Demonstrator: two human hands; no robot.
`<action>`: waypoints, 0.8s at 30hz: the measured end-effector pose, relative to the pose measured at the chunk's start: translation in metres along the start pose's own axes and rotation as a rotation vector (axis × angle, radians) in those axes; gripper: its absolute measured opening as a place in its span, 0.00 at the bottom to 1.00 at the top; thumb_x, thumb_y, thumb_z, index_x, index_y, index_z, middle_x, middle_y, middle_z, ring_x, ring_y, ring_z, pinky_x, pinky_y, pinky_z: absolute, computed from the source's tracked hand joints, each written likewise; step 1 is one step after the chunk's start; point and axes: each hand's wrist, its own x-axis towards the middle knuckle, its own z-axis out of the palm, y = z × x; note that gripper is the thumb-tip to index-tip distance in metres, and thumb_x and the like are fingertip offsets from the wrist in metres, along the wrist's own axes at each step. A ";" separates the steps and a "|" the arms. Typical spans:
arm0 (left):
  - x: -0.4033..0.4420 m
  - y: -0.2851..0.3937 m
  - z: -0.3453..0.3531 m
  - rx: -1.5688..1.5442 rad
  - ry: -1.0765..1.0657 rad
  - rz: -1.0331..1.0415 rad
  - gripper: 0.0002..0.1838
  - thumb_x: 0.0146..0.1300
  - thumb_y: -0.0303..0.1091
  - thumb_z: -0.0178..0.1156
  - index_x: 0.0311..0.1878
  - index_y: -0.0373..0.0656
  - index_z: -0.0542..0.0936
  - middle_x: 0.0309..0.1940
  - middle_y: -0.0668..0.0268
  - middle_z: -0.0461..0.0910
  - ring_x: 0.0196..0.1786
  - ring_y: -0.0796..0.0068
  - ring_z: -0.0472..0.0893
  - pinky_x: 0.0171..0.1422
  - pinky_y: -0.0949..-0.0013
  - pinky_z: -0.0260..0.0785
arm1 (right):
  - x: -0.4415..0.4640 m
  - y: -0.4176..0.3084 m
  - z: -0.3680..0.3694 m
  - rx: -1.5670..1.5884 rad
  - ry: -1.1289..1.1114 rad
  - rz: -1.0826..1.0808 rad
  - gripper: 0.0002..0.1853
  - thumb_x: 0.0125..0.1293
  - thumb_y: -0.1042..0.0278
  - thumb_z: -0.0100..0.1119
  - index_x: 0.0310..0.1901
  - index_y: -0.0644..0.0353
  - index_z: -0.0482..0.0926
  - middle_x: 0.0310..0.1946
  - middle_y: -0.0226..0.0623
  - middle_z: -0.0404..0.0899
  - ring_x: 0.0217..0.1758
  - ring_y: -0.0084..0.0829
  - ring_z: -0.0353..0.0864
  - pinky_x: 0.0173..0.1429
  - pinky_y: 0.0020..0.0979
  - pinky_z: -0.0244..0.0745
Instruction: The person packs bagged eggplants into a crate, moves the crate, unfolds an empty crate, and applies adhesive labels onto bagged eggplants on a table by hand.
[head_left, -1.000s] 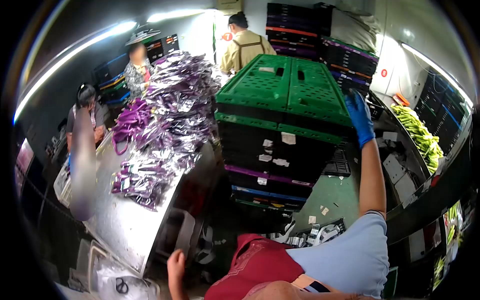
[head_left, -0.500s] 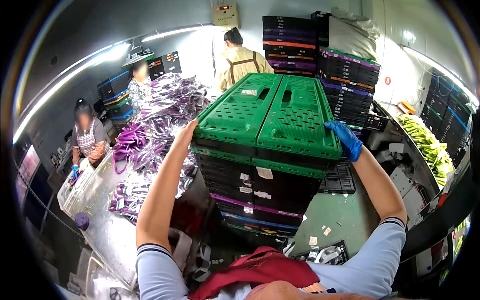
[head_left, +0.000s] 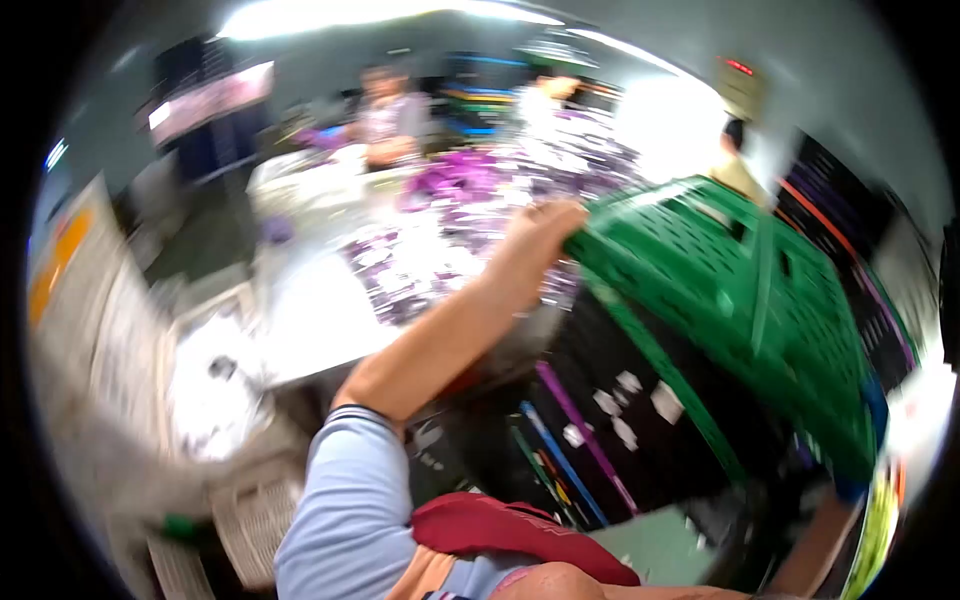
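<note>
My bare left hand (head_left: 545,238) is closed on the left edge of a green folded plastic crate (head_left: 710,285). At the crate's far right end my right hand (head_left: 872,420), in a blue glove, grips the edge; the crate hides part of it. The green crate looks tilted in this view. Below it is a stack of black crates (head_left: 600,400) with green, purple and blue rims and white labels. A dark gap shows between the green crate and the green rim beneath, wider toward the right. Motion blurs much of the view.
Left of the stack, a metal table (head_left: 310,310) bears bagged purple eggplants (head_left: 420,270). Two people, one a worker in a checked apron (head_left: 390,120), are behind it. More stacked crates (head_left: 840,220) stand at the right. A white-lined bin (head_left: 215,390) is at lower left.
My view has swung left and tilted. The green crate has come away from the rim below on its right side, with both hands still on it.
</note>
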 end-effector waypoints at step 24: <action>-0.582 -0.121 -0.130 -0.402 1.494 -0.019 0.27 0.64 0.50 0.41 0.51 0.33 0.68 0.44 0.58 0.74 0.45 0.68 0.75 0.47 0.67 0.68 | -0.039 0.030 0.432 0.344 -1.684 0.331 0.38 0.49 0.73 0.56 0.63 0.63 0.51 0.58 0.41 0.61 0.59 0.31 0.61 0.62 0.31 0.56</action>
